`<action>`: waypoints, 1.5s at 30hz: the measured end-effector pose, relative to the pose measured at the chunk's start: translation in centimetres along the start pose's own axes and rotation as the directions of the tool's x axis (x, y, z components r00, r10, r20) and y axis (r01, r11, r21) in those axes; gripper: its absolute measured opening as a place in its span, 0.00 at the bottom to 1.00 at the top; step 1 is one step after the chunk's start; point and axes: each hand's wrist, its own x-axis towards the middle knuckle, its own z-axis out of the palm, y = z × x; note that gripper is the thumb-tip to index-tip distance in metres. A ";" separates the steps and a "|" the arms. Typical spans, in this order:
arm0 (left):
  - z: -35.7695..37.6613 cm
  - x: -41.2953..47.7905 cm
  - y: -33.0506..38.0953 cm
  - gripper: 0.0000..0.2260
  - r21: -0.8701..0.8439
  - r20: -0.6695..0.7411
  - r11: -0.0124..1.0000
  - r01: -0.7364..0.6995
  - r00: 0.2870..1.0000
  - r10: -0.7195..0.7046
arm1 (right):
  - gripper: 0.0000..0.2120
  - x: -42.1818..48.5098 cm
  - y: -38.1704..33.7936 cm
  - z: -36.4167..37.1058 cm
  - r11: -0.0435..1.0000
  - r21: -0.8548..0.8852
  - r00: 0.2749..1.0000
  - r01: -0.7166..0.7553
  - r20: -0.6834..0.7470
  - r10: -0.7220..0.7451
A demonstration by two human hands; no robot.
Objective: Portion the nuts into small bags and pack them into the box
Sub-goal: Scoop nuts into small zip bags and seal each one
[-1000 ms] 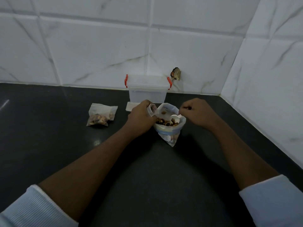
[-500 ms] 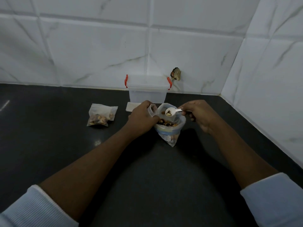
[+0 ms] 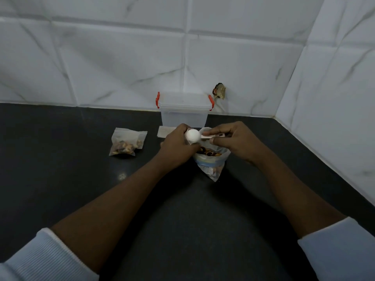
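Note:
A clear bag of nuts (image 3: 211, 165) stands open on the black counter (image 3: 60, 169) between my hands. My right hand (image 3: 237, 140) pinches the handle of a white measuring spoon (image 3: 192, 135). The spoon's bowl is turned face down over my left hand (image 3: 176, 145). That hand is closed around a small clear bag, which the fingers and spoon almost entirely hide. A filled small bag of nuts (image 3: 127, 145) lies to the left. The clear plastic box (image 3: 184, 114) with red latches stands shut against the back wall.
A flat stack of empty small bags (image 3: 165, 131) lies in front of the box. A brown chipped spot (image 3: 219, 93) marks the tiled wall behind it. The right wall meets the counter along a diagonal edge (image 3: 324, 165).
My right hand lifted the spoon with nuts out of the big bag, carried it left and tipped it upside down over my left hand.

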 end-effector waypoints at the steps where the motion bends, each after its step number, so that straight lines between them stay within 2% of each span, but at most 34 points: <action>1: 0.0 0.0 0.0 0.18 0.003 -0.004 1.000 0.002 1.000 -0.002 | 0.15 0.1 0.1 -0.2 1.000 -0.015 0.999 0.026 -0.034 -0.027; 5: -0.1 0.1 0.1 0.16 -0.014 -0.003 0.999 0.030 1.000 -0.030 | 0.16 0.1 0.5 -1.7 0.973 -0.224 0.990 0.054 -0.116 -0.082; 9: -0.1 0.2 0.1 0.16 -0.021 -0.005 0.999 0.043 0.999 -0.043 | 0.15 -0.3 0.7 -2.4 0.935 -0.352 0.999 -0.037 0.015 0.046; 14: -0.1 0.2 0.1 0.14 -0.021 0.001 0.999 0.046 0.999 -0.046 | 0.15 0.2 1.8 -2.0 0.847 -0.520 0.994 -0.109 -0.063 0.090; 17: -0.2 0.2 0.2 0.14 -0.026 0.005 0.999 0.045 0.999 -0.044 | 0.14 0.1 1.6 -2.3 0.879 -0.468 0.991 -0.094 -0.125 0.039; 20: -0.2 0.2 0.2 0.15 -0.029 -0.002 0.999 0.040 0.999 -0.040 | 0.12 -0.1 1.0 -2.0 0.925 -0.378 0.999 -0.047 -0.042 0.034; 22: -0.2 0.2 0.3 0.15 -0.029 -0.004 0.999 0.045 0.999 -0.046 | 0.12 0.1 1.2 -1.3 0.882 -0.470 0.998 -0.045 0.022 0.063; 24: -0.3 0.2 0.3 0.15 -0.026 -0.006 0.998 0.051 0.999 -0.052 | 0.12 0.3 1.5 -1.0 0.835 -0.548 0.998 -0.055 -0.015 0.055; 28: -0.3 0.2 0.4 0.14 -0.027 0.003 0.998 0.056 0.998 -0.056 | 0.11 0.3 1.5 -1.4 0.845 -0.529 0.990 -0.077 -0.139 0.003; 32: -0.2 0.1 0.3 0.14 -0.003 0.011 0.998 0.059 0.998 -0.059 | 0.09 0.1 1.7 -1.1 0.827 -0.551 0.994 -0.110 -0.038 0.107; 37: -0.2 0.2 0.4 0.15 -0.005 0.021 0.998 0.061 0.998 -0.061 | 0.09 0.1 0.9 -0.9 0.872 -0.482 0.995 -0.080 -0.095 0.039; 42: -0.2 0.2 0.4 0.16 0.005 0.026 0.998 0.067 0.997 -0.067 | 0.08 0.0 1.5 -0.6 0.844 -0.515 0.988 -0.147 -0.031 0.153; 45: -0.1 0.2 0.3 0.17 0.004 0.035 0.998 0.067 0.997 -0.068 | 0.07 -0.1 0.9 -1.4 0.857 -0.492 0.988 -0.152 -0.055 0.144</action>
